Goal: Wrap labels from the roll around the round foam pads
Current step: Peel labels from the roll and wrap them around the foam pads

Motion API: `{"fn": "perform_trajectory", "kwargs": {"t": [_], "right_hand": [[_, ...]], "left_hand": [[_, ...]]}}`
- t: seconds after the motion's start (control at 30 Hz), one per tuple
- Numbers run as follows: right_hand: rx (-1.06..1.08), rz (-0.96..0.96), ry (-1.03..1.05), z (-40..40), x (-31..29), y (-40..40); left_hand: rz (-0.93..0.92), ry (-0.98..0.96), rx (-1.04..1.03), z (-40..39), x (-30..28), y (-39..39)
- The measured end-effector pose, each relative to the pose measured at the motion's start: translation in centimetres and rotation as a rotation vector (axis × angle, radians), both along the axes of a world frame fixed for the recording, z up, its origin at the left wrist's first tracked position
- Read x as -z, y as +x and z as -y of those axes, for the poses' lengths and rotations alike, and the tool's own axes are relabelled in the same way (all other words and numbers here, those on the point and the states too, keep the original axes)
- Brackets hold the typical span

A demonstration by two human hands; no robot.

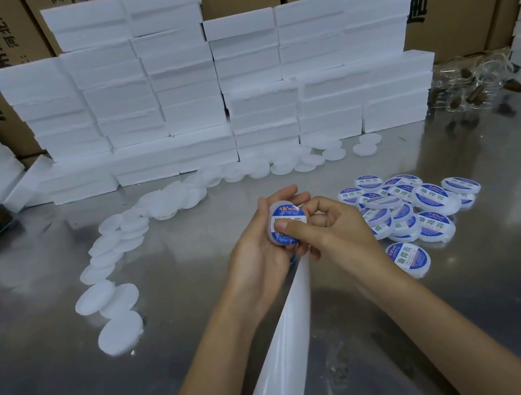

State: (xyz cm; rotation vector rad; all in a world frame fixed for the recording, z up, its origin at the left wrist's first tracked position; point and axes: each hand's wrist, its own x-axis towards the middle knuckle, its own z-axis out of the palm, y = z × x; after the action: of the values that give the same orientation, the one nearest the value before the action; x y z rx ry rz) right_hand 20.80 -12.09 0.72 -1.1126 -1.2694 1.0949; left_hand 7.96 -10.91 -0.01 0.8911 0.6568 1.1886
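You are cupping a round foam pad (287, 227) in your left hand (261, 249) above the surface (76, 386), while your right hand (331, 230) is pinching its blue label (290, 216) down. The backing strip (279, 350) is trailing near; pulling it could skew or crease the label.

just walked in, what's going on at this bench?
A person is labelling round white pads by hand. The left hand holds a pad with a blue label on its face, and the right hand presses that label down with the thumb. A white backing strip trails toward the camera. Finished labelled pads are piled to the right; unlabelled pads line the metal table on the left.
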Motion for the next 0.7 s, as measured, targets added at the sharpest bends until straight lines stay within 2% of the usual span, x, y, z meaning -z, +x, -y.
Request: {"fn": "perform_trajectory", "kwargs": {"t": [0.17, 0.33, 0.47, 0.7], "right_hand": [[0.061, 0.059, 0.001, -0.4, 0.4, 0.1], [0.242, 0.413, 0.084, -0.7, 1.5, 0.1], [0.312, 0.582, 0.126, -0.5, 1.9, 0.2], [0.278, 0.687, 0.284, -0.1, 2.2, -0.4]], "left_hand": [[-0.017, 0.031, -0.007, 0.2, 0.0, 0.2], [0.028, 0.012, -0.024, 0.0, 0.1, 0.2], [0.062, -0.023, -0.033, 0.2, 0.1, 0.1], [0.247, -0.071, -0.006, 0.7, 0.0, 0.9]]}}
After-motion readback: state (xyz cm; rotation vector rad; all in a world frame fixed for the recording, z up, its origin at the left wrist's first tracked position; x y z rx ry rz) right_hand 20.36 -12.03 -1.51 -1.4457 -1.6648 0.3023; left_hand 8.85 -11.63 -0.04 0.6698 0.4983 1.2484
